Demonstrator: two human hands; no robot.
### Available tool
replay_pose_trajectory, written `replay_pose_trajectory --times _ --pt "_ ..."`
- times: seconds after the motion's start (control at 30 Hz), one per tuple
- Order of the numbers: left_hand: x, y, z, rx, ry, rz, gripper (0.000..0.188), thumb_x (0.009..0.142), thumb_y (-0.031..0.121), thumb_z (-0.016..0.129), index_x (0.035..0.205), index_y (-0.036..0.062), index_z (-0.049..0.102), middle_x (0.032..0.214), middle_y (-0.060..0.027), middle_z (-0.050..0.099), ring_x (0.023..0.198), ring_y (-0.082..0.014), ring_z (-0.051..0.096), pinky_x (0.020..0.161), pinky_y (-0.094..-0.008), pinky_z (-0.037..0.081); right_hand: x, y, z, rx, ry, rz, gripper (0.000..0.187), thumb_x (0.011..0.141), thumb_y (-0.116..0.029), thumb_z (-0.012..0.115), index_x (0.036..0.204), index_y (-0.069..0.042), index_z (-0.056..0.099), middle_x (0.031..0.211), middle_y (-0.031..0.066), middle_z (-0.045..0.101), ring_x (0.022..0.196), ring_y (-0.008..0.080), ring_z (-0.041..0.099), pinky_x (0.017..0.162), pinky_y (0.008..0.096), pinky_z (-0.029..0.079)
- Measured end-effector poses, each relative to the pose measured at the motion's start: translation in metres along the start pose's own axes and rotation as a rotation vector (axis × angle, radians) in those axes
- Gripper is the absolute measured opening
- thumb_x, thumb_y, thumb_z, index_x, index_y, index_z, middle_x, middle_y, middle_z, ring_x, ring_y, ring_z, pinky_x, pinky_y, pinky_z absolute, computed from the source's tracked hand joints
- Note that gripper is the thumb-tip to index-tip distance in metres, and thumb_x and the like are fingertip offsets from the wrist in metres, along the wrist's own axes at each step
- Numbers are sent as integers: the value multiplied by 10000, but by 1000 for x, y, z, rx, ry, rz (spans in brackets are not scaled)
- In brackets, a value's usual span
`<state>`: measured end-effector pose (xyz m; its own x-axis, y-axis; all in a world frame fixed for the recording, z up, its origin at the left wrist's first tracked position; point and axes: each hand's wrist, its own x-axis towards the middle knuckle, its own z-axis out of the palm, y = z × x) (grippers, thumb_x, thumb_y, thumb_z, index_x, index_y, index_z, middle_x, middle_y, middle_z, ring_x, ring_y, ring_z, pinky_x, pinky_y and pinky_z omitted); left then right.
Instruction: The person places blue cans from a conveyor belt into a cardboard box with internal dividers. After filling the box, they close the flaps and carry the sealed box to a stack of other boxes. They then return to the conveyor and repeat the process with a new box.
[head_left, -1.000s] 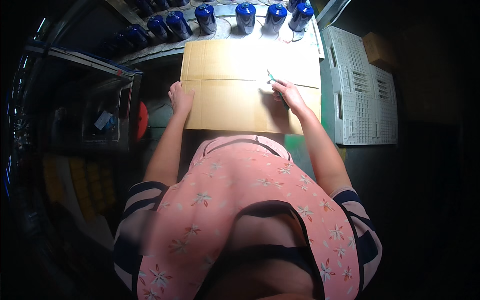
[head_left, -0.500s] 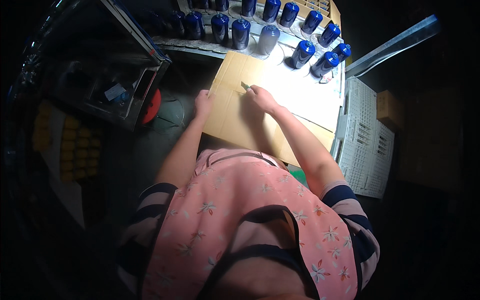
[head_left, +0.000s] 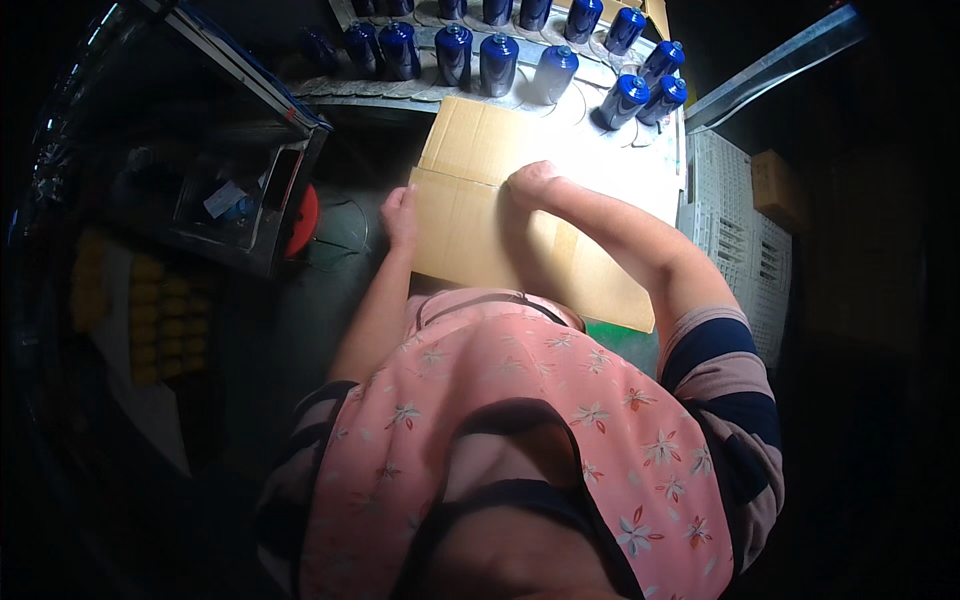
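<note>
with the left hand [head_left: 399, 217], grips the left edge of the brown cardboard [head_left: 462, 215] in a closed hold. with the right hand [head_left: 535, 187], reaches over the seam near the middle, bent like a fist; cannot tell whether pinching anything, given fingers tucked out of sight. has the cardboard in front of the pink flowered apron [head_left: 500, 345], just short of the blue bottles [head_left: 499, 65]. shows a red disc [head_left: 303, 222] off left and a white pallet [head_left: 722, 190] off right, near a small brown box [head_left: 778, 190].
</note>
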<state>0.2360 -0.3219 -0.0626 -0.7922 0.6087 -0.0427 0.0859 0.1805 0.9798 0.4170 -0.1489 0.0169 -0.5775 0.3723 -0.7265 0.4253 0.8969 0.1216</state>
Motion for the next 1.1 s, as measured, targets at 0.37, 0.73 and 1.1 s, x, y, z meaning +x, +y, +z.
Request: replay_pose_trajectory --times 0.37,0.73,1.1 --pt "34 -3 -17 -175 -22 -72 292 974 236 552 850 -7 658 757 32 624 671 -45 512 627 -220 435 -149 130 137 523 221 237 286 950 -326 496 999 -71 615 954 177 661 918 367 638 802 440 513" --pt "30 2 -38 9 1 -275 323 989 292 530 934 2 662 840 -1 654 732 -93 560 697 -248 452 -8 61 99 457 436 -165 184 865 -151 474 860 -36 618 810 199 649 694 383 623 650 472 488" --pt "-35 42 -64 -444 168 -134 354 975 273 558 1145 -36 593 1103 -70 615 1019 -152 558 951 -296 413 -120 113 143 757 61 -192 371 970 -327 492 1194 -68 635 1072 146 685 961 274 650 880 392 481"
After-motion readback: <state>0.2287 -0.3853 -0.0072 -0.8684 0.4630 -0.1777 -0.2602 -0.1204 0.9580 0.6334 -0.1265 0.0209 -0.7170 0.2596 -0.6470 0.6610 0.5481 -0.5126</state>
